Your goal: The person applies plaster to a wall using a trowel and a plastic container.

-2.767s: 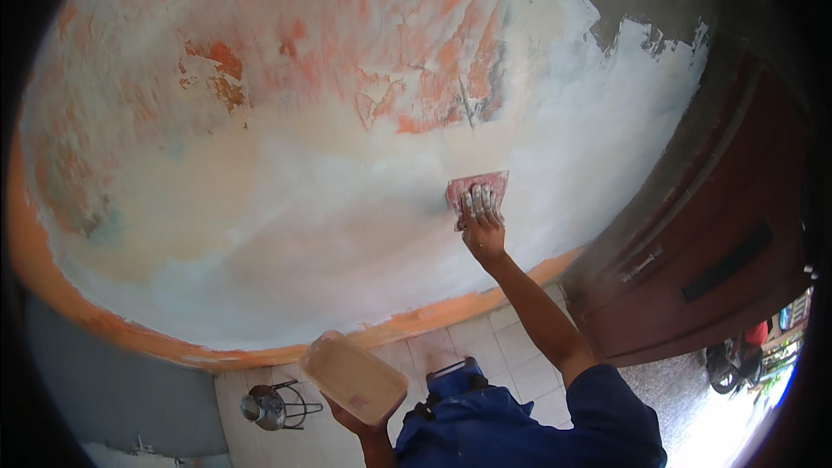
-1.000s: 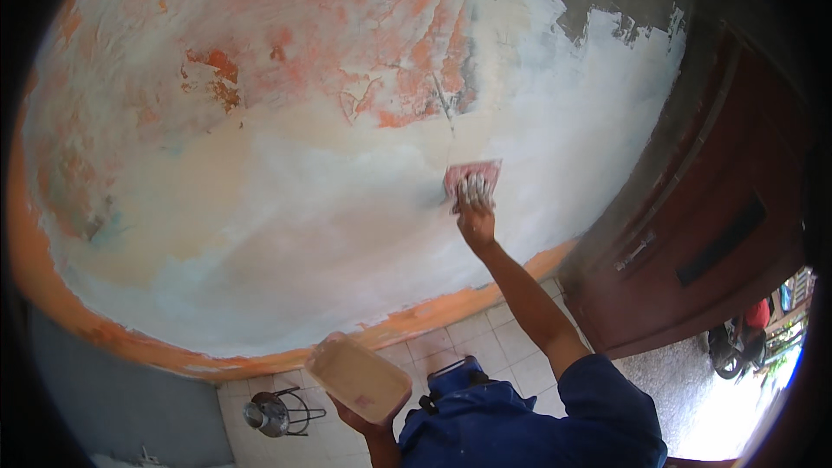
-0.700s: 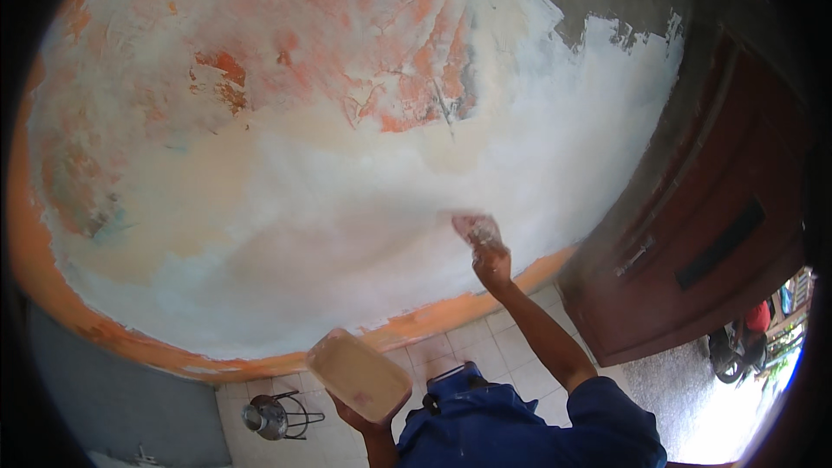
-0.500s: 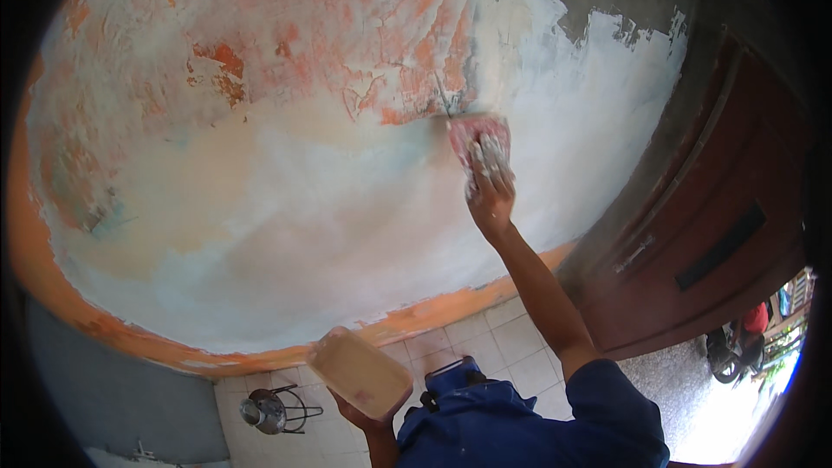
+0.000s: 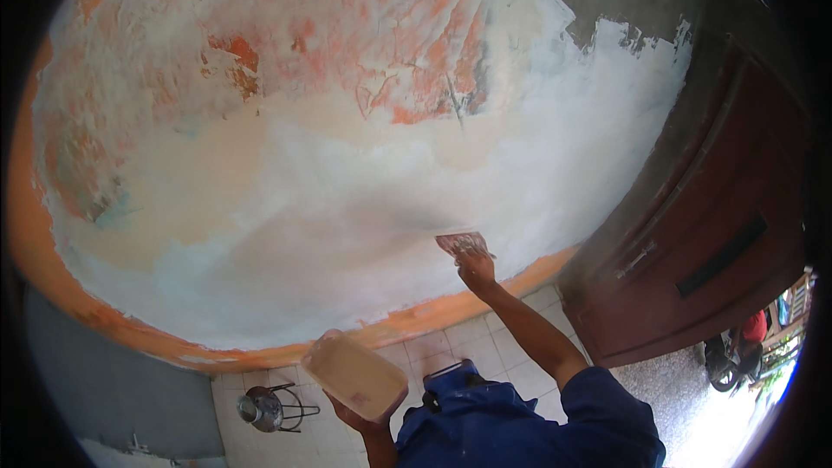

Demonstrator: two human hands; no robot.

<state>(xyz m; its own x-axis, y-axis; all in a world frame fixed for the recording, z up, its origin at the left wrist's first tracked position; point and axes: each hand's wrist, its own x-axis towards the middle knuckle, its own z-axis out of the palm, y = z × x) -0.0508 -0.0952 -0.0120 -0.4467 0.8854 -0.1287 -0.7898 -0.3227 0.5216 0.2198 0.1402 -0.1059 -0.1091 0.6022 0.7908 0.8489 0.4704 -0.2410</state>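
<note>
The right hand (image 5: 475, 269) is raised on an outstretched arm and grips a flat, broad-bladed trowel (image 5: 461, 243), whose blade sits just above the fingers and is pressed flat against the wall (image 5: 347, 208). The left hand (image 5: 354, 414), low and close to the body, grasps a pale tan, rectangular board (image 5: 354, 375) from beneath, holding it tilted; it lies well below and to the left of the right hand. Whether anything rests on the board cannot be told. The wall around the trowel is covered in smooth, wet-looking white plaster; higher up, far above the right hand, the surface turns rough and patchy, with orange and red paint showing through scraped streaks. An orange band runs along the base of the wall, just below the right hand. To the right of that hand stands a dark reddish-brown wooden door (image 5: 711, 243) with a metal handle. Below both hands is a floor (image 5: 485, 338) of pale square tiles. On it, left of the left hand, stands a small shiny metal pot (image 5: 260, 407) in a wire frame. The person wears a blue sleeve (image 5: 607, 416).
</note>
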